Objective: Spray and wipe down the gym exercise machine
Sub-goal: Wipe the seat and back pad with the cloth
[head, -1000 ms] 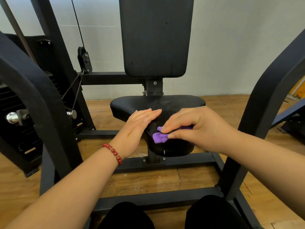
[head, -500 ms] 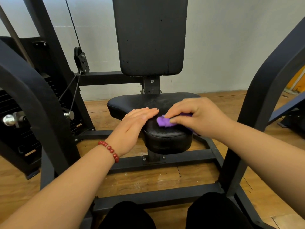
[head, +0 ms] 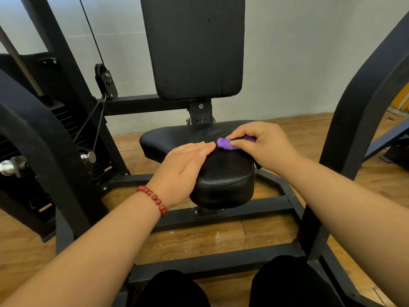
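Observation:
The black padded seat (head: 223, 185) of the gym machine sits in the middle, with its upright back pad (head: 194, 47) behind it. My left hand (head: 183, 169), with a red bead bracelet at the wrist, rests flat on the seat's left front with fingers straight. My right hand (head: 261, 145) grips a small purple cloth (head: 224, 143) and presses it onto the top of the seat, just right of my left fingertips. Most of the cloth is hidden under the fingers. No spray bottle is in view.
Black frame arms rise at the left (head: 44, 147) and right (head: 358, 120). A weight stack with a cable and pulley (head: 104, 80) stands at the left. Frame crossbars (head: 221, 211) lie on the wooden floor below the seat. My dark-clad knees (head: 285, 282) are at the bottom.
My right hand has carried the purple cloth from the seat's front edge up and back onto the top of the seat. My left hand stays flat on the seat.

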Tool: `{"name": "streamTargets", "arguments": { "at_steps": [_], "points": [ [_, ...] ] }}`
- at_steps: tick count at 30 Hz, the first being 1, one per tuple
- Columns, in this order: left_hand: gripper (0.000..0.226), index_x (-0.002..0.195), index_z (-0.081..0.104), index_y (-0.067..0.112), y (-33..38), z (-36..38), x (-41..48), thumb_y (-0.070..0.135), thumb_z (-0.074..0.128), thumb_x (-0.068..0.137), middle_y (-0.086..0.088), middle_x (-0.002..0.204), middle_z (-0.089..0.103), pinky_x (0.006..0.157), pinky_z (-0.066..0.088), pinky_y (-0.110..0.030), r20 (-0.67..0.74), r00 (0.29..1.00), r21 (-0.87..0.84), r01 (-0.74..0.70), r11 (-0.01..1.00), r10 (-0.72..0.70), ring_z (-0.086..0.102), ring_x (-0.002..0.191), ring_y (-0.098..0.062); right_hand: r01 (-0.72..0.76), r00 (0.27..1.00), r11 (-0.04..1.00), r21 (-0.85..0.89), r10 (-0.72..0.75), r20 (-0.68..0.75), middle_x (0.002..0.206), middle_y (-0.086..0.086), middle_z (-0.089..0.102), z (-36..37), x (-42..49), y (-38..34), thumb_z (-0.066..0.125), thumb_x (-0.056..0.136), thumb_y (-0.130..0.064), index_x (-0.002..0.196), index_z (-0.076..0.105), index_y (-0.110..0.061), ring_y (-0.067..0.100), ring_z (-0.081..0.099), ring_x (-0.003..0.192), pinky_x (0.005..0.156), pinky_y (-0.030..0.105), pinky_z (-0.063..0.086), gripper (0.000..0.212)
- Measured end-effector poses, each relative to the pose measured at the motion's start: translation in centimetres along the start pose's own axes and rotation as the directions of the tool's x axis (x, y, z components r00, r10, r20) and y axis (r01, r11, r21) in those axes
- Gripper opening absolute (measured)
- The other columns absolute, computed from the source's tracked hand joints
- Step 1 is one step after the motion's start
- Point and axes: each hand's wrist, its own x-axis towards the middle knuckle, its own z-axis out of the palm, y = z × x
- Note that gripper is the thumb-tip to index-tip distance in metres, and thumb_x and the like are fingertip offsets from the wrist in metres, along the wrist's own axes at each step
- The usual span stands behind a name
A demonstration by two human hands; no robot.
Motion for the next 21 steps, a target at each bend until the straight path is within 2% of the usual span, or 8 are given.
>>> {"name": "streamTargets", "arguments": {
  "at_steps": [2,4,7,10,14,15,18,21],
  "points": [
    [0.047,0.148,0.038,0.022,0.5,-0.2,0.0,0.025,0.018,0.105,0.003,0.152,0.038,0.114,0.012,-0.018,0.008,1.000,0.007,0.019,1.000,-0.019,0.026,0.142,-0.010,-0.063,0.998,0.997,0.049,0.064,-0.004,0.090,-0.021,0.066,0.2,0.4,0.2,0.069,0.088,-0.020,0.088,0.068,-0.041,-0.005,0.059,0.088,0.075,0.010,0.048,0.022],
    [0.046,0.148,0.039,0.021,0.7,-0.2,0.0,0.021,0.019,0.106,0.003,0.152,0.039,0.114,0.013,-0.018,0.005,1.000,0.013,0.027,1.000,-0.027,0.027,0.141,-0.009,-0.051,0.999,0.994,0.101,0.050,0.010,0.089,-0.022,0.067,0.0,-0.7,-0.5,0.070,0.088,-0.020,0.089,0.070,-0.040,-0.007,0.060,0.089,0.072,0.002,0.043,0.020],
    [0.052,0.147,0.039,0.023,0.5,-0.1,0.1,0.029,0.014,0.101,0.007,0.151,0.040,0.110,0.011,-0.013,-0.011,1.000,0.019,0.025,0.999,-0.025,0.024,0.134,0.004,-0.013,1.000,0.980,0.201,0.010,0.020,0.093,-0.021,0.071,-0.3,-2.7,-0.9,0.072,0.086,-0.020,0.093,0.073,-0.038,-0.008,0.061,0.093,0.077,0.005,0.046,0.020],
    [0.046,0.148,0.037,0.024,0.4,-0.1,0.1,0.020,0.019,0.106,0.007,0.152,0.038,0.110,0.010,-0.012,0.015,0.999,0.039,0.036,0.999,-0.036,0.024,0.138,-0.001,-0.005,1.000,0.985,0.172,0.004,0.005,0.096,-0.018,0.070,-0.4,-1.9,-0.1,0.072,0.086,-0.017,0.090,0.070,-0.041,-0.004,0.062,0.094,0.078,0.006,0.046,0.024],
    [0.050,0.147,0.039,0.026,0.6,-0.2,0.0,0.026,0.016,0.103,0.011,0.149,0.039,0.113,0.011,-0.014,0.014,0.999,0.021,0.034,0.999,-0.034,0.021,0.131,0.008,-0.156,0.988,0.982,0.104,0.157,-0.003,0.096,-0.008,0.068,-0.2,1.0,1.2,0.068,0.090,-0.020,0.100,0.074,-0.028,0.002,0.057,0.072,0.054,0.008,0.042,0.014],
    [0.048,0.147,0.039,0.026,0.6,-0.2,0.0,0.025,0.016,0.104,0.012,0.148,0.039,0.113,0.011,-0.014,0.018,0.999,0.023,0.035,0.999,-0.035,0.020,0.129,0.009,-0.172,0.985,0.979,0.107,0.173,-0.001,0.095,-0.009,0.068,-0.2,1.0,1.1,0.068,0.090,-0.021,0.100,0.074,-0.028,0.003,0.058,0.074,0.053,0.008,0.041,0.013],
    [0.044,0.146,0.040,0.026,0.7,-0.3,0.2,0.017,0.022,0.107,0.019,0.141,0.038,0.113,0.011,-0.014,0.011,0.998,0.001,0.061,0.998,-0.061,0.020,0.126,0.013,-0.095,0.995,0.979,0.182,0.092,0.024,0.092,-0.019,0.069,-0.5,-1.4,0.0,0.072,0.087,-0.021,0.090,0.072,-0.036,-0.004,0.061,0.090,0.068,0.002,0.044,0.016],
    [0.043,0.146,0.038,0.028,0.7,-0.4,0.4,0.020,0.025,0.107,0.025,0.138,0.032,0.114,0.010,-0.014,0.049,0.997,-0.004,0.068,0.998,-0.068,0.021,0.131,0.011,-0.016,0.999,0.976,0.218,0.007,0.038,0.091,-0.025,0.067,-0.7,-3.1,-0.4,0.072,0.085,-0.018,0.087,0.067,-0.044,-0.011,0.060,0.093,0.078,0.004,0.045,0.026]
  ]
}}
